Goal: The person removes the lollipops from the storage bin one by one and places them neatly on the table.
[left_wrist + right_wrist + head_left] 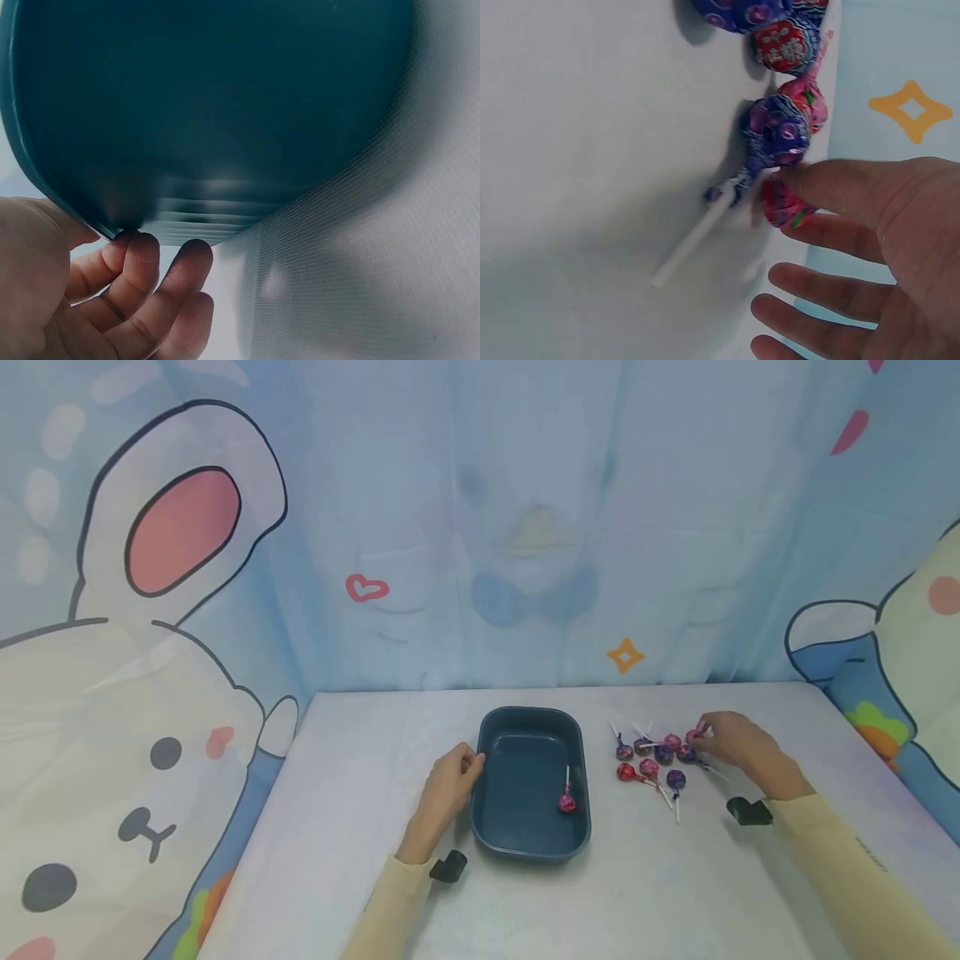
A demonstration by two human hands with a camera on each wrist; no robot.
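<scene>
At the left side of a dark blue-green tray [513, 814], my left hand [448, 785] pinches the rim between thumb and fingers. The left wrist view shows the tray's outer wall [210, 97] from below. One pink-wrapped lollipop [567, 803] lies inside the tray, its white stick pointing away from me. To the right of the tray, my right hand [738, 747] pinches another pink lollipop [780, 204] by its wrapped head, between thumb and index finger. Its other fingers are spread. A purple lollipop [778, 133] with a white stick lies right beside the thumb.
Several more lollipops lie loosely grouped on the white table [600, 902], among them a red one [626, 772] and a purple one [676, 779]. Behind the table hangs a pale blue cartoon curtain [450, 527]. Each wrist wears a black camera mount [448, 867].
</scene>
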